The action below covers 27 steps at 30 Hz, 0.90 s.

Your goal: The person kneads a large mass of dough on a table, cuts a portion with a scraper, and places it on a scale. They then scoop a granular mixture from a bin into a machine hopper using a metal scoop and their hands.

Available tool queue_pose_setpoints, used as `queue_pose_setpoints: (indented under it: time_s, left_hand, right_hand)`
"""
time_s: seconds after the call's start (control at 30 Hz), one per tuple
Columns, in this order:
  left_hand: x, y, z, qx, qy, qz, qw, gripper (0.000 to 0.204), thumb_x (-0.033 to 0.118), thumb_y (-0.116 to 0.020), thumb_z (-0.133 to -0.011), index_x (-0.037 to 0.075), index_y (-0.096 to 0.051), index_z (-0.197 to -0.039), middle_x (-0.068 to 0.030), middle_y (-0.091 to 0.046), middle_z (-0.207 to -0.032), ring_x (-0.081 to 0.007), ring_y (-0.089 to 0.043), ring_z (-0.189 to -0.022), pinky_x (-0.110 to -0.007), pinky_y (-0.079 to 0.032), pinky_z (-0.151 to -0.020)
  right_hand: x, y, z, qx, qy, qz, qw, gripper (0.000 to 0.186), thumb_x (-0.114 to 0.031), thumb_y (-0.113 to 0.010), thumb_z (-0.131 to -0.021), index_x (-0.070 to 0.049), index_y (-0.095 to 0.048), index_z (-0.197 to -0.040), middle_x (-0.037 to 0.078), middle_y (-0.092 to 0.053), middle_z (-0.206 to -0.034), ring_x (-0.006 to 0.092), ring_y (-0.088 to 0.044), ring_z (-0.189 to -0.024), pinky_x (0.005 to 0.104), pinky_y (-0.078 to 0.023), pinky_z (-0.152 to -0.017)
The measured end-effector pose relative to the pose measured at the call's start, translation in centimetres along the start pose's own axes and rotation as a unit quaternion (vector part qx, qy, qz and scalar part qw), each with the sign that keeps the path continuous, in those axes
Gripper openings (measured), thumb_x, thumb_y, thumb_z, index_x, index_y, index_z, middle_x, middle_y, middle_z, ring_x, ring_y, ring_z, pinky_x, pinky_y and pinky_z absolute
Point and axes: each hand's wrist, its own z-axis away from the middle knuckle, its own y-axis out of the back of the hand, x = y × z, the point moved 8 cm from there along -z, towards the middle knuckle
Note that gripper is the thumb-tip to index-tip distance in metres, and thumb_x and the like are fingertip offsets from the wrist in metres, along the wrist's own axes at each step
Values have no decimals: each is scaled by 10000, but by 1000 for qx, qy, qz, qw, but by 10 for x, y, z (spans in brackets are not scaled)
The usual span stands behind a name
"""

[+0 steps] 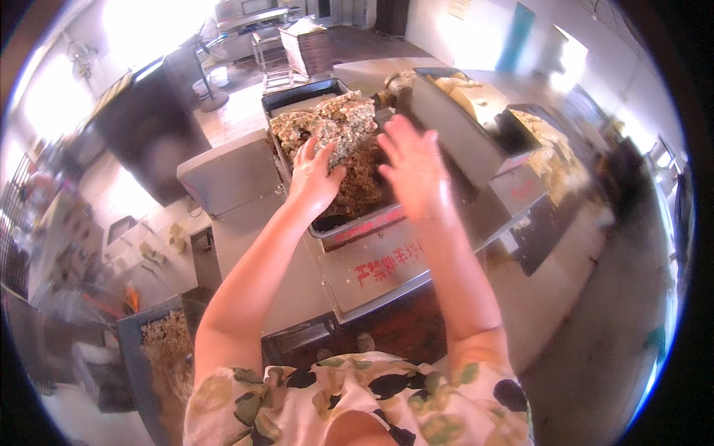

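Observation:
A deep dark rectangular tray (362, 225) sits on a metal work surface in front of me. Inside it lies a lumpy, grainy mixture (327, 123), pale with bits at the far end and darker brown at the near end. My left hand (316, 177), fingers spread, is at the left side of the mixture and appears to touch it. Over the right part of the tray is my right hand (413, 165), its fingers apart and slightly blurred. Neither hand grips anything. Whether the right hand touches the mixture, I cannot tell.
Right of the tray stands a long metal bin (465, 137) holding pale yellow blocks (480, 100). More pale yellow material (554, 152) lies beyond it. A grey metal panel (232, 172) is left of the tray. A tub of crumbly material (167, 342) stands at lower left.

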Motion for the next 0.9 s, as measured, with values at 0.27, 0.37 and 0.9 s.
queue_pose_setpoints:
  time_s: [0.27,0.37,0.9]
  left_hand:
    - [24,8,17,-26,-55,70,996,285,245,-701,-845,97,-695,-1088,-89,-608,-1235,-290,-494,-1230,-394,-398,-1047]
    - [40,4,16,-23,-83,121,989,243,209,-695,-859,79,-697,-1064,-93,-616,-1219,-277,-554,-1144,-367,-494,-915]
    - [42,12,21,-23,10,1,1000,272,-13,-655,-823,12,-670,-1092,-119,-610,-1251,-253,-548,-1191,-354,-395,-1036]
  right_hand:
    - [-28,195,76,246,122,208,939,507,-338,-493,-992,-26,-446,-1390,103,-480,-1410,256,-479,-1281,405,-350,-1061]
    - [18,277,122,271,101,654,699,583,-205,-611,-913,23,-399,-1406,176,-418,-1452,341,-413,-1336,426,-346,-1107]
    - [131,370,-32,148,-143,805,557,849,-503,-556,-891,11,-237,-1486,263,-86,-1572,400,-109,-1457,489,-143,-1179]
